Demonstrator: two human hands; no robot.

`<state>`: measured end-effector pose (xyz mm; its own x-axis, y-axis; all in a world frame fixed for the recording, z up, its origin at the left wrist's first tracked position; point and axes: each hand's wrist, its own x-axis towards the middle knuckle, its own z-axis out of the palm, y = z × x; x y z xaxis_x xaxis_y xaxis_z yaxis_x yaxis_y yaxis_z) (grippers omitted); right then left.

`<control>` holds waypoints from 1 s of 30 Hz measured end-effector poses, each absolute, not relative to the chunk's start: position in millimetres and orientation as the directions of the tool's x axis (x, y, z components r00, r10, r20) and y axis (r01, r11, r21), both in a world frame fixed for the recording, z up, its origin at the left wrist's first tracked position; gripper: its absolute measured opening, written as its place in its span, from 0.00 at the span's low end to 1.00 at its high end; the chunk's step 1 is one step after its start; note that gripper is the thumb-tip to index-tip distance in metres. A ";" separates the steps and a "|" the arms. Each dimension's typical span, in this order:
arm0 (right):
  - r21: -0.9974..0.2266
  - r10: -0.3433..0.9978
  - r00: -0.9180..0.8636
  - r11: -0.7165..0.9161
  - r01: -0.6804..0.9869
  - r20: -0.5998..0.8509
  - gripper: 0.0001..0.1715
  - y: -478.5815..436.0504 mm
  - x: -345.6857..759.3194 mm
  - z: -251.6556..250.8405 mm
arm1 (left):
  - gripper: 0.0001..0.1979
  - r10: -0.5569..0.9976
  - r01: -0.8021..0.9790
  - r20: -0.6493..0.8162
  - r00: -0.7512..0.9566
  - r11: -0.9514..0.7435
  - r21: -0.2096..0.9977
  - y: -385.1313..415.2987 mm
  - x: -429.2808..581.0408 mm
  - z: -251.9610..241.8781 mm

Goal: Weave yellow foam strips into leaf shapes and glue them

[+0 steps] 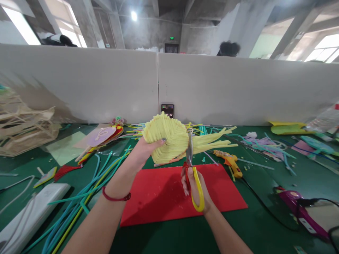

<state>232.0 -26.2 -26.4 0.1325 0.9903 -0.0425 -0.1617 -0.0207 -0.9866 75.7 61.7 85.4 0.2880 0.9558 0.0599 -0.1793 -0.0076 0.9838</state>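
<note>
My left hand [149, 150] grips a rounded piece covered with rows of pale yellow fuzzy strips [169, 135], its thumb on the front face. Loose strip ends [214, 139] stick out to the right of the piece. In my right hand [194, 185] is a pair of scissors [197, 190] with one yellow and one red handle loop. The blades point up and stand across the strips at the piece's right edge. Whether they cut through the strips I cannot tell. Below both hands lies a red sheet [159, 201].
Right of the red sheet lies a yellow glue gun [231, 164] with a black cord. A purple power strip [299, 208] sits at the right, a white one [39, 208] at the left. Blue-green pipe cleaners [87, 187] spread beside my left arm. A pale partition [79, 81] stands behind.
</note>
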 end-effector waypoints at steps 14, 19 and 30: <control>-0.985 0.985 0.149 -0.060 -0.162 -0.084 0.35 -24.0 231.5 -19.7 | 0.22 0.966 -0.177 0.022 0.259 0.026 0.984 64.6 71.0 86.6; -0.993 0.994 0.104 -0.005 -0.119 -0.017 0.34 -25.4 232.9 -18.7 | 0.20 0.956 -0.211 0.024 0.292 0.040 0.977 67.8 65.6 86.2; -0.994 0.996 0.088 0.005 -0.109 -0.005 0.36 -25.6 232.6 -14.5 | 0.21 0.942 -0.144 0.035 0.333 0.014 0.990 67.9 58.6 86.7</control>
